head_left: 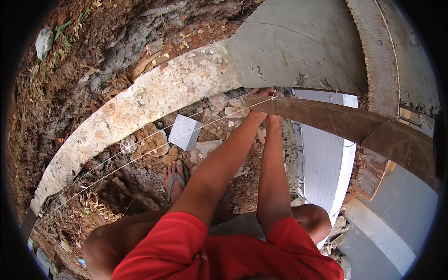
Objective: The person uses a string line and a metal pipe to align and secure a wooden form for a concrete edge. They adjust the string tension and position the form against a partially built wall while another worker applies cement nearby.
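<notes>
Both my arms reach forward to the end of a long brown wooden board (322,115), where the hands meet close together. My left hand (258,115) is at the board's near edge, and my right hand (273,121) is just beside it. Part of the board covers them; some closed fingers show beyond its far edge. What they grip is too small and hidden to make out. A thin pale string (186,139) runs tautly from the board's end at my hands to the lower left. A second thin line runs roughly alongside it.
A curved-looking pale concrete beam (140,100) crosses the left, meeting a grey cement slab (298,44). Below lie a white block piece (185,132) and broken stones (205,148). A white wall strip (322,161) stands at right. My sandalled foot (175,181) rests on soil.
</notes>
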Available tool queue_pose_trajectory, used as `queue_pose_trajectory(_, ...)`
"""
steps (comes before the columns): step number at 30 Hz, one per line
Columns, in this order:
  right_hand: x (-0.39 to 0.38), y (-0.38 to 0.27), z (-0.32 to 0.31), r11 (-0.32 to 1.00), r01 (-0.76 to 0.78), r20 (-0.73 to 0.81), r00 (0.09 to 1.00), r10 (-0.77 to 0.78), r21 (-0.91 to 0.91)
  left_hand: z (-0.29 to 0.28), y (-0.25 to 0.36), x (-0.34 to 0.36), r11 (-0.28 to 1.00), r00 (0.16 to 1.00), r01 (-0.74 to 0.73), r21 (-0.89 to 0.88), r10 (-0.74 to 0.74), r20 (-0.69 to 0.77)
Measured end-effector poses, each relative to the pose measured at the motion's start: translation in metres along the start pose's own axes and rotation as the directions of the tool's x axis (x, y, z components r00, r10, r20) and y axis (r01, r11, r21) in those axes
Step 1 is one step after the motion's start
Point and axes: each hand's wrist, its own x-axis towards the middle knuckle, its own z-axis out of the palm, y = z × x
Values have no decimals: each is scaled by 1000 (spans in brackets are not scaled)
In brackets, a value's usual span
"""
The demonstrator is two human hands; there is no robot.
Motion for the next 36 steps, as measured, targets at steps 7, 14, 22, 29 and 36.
queue_pose_trajectory(7,-1,-2,-29,867,-201,8,975,221,456,-11,-42,-4,772,987,-148,618,76,142)
queue_pose_trajectory(14,0,-24,-46,868,-164,38,985,166,469,5,-32,-12,993,941,107,-54,-84,327)
queue_pose_trajectory(22,-109,-93,16,825,-513,-302,768,565,237,28,9,-10,973,989,-130,-190,114,-95)
queue_pose_trajectory(29,-271,-89,56,609,-779,-162,627,762,-149,49,-4,-27,996,968,-58,-68,39,-247)
queue_pose_trajectory(36,-297,-84,70,569,-803,-157,594,789,-177,47,2,-22,999,972,-35,5,35,-234)
